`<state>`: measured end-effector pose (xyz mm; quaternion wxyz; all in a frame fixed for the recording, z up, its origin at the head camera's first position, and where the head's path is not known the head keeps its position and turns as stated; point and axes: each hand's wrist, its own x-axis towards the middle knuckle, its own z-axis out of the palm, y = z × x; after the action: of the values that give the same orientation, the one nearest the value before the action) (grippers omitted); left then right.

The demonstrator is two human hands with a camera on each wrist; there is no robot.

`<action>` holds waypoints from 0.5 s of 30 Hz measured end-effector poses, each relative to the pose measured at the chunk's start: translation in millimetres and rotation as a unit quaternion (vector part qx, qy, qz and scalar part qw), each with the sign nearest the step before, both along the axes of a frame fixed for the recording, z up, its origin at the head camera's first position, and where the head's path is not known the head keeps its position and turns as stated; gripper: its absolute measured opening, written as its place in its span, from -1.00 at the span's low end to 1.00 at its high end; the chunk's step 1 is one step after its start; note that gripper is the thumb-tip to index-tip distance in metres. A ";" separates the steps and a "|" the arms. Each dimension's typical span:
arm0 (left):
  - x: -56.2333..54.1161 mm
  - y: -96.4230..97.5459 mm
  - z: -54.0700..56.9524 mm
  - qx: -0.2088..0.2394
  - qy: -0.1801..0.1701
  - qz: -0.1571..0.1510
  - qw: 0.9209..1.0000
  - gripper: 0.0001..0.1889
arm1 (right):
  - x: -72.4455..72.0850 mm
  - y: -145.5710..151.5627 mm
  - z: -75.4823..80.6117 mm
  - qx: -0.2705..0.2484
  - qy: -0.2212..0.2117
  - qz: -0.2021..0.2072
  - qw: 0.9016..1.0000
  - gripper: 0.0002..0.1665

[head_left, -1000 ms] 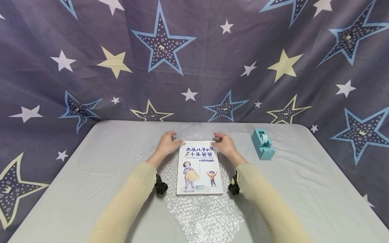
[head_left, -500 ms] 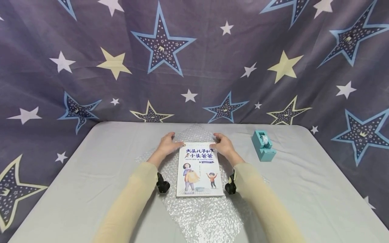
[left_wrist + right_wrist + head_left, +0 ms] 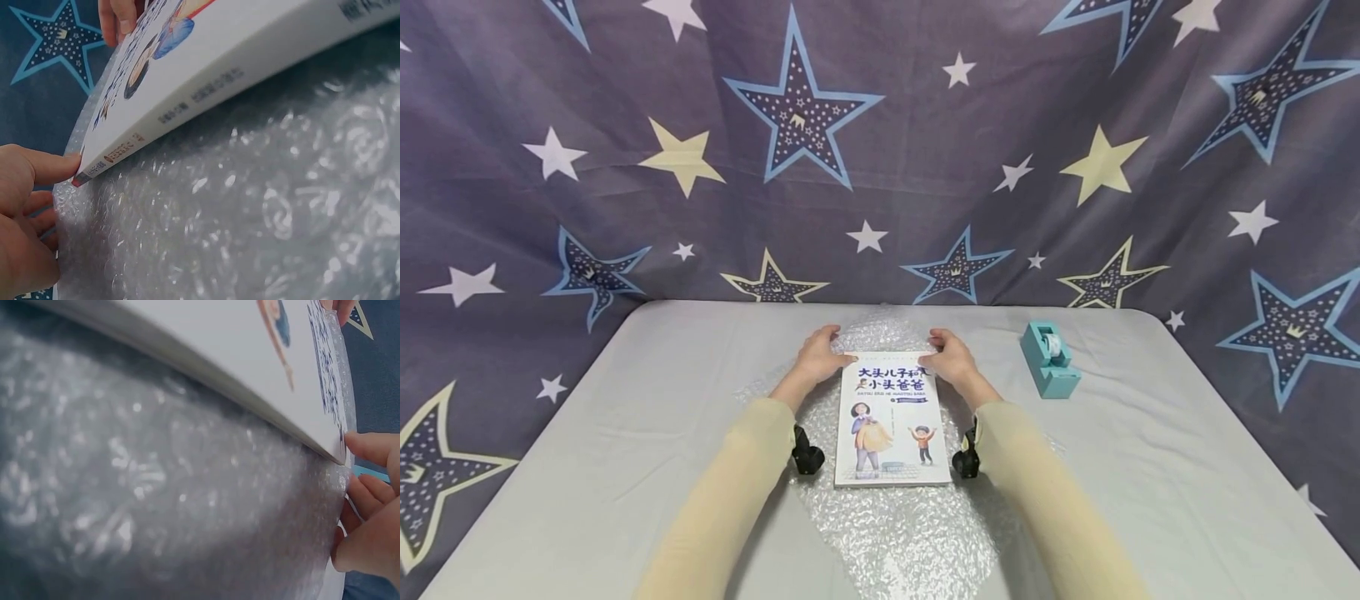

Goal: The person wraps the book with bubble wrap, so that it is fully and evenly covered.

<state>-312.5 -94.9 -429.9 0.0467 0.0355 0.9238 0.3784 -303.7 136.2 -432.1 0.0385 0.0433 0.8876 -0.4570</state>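
Observation:
A white children's book [image 3: 889,429] with blue Chinese title characters lies face up on a sheet of bubble wrap [image 3: 910,533]. My left hand [image 3: 815,358] is at the book's far left corner. In the left wrist view its thumb [image 3: 57,167] touches that corner, while the other fingers curl behind the edge of the wrap. My right hand [image 3: 952,358] mirrors it at the far right corner, thumb [image 3: 369,445] on the cover's edge and fingers bent round the wrap's edge. Both hands grip the bubble wrap there; the fingertips are partly hidden behind it.
A teal tape dispenser [image 3: 1049,360] with a roll of clear tape stands on the table to the right of the book. Light cloth covers the table [image 3: 625,467]. Behind it hangs a dark curtain [image 3: 910,150] with stars.
My left hand has shifted slightly right, its thumb a little further onto the book's corner. The far part of the bubble wrap looks more crumpled. The book stays in place.

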 end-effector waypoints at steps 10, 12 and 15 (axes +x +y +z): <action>1.6 1.4 0.8 0.010 0.026 -0.002 1.000 -0.29 | -13.9 7.8 -22.8 -0.077 0.052 -0.012 0.996 -0.33; 2.1 0.7 1.1 0.006 0.037 -0.004 0.999 -0.29 | -11.8 7.2 -21.3 -0.088 0.060 -0.016 0.994 -0.35; 2.9 -1.9 2.2 -0.006 0.052 -0.001 0.999 -0.30 | -2.4 1.5 -8.6 -0.091 0.053 -0.028 0.994 -0.42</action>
<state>-309.7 -96.8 -427.8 -0.0010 0.0555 0.9273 0.3702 -306.2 137.7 -440.6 -0.0170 0.0401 0.8418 -0.5381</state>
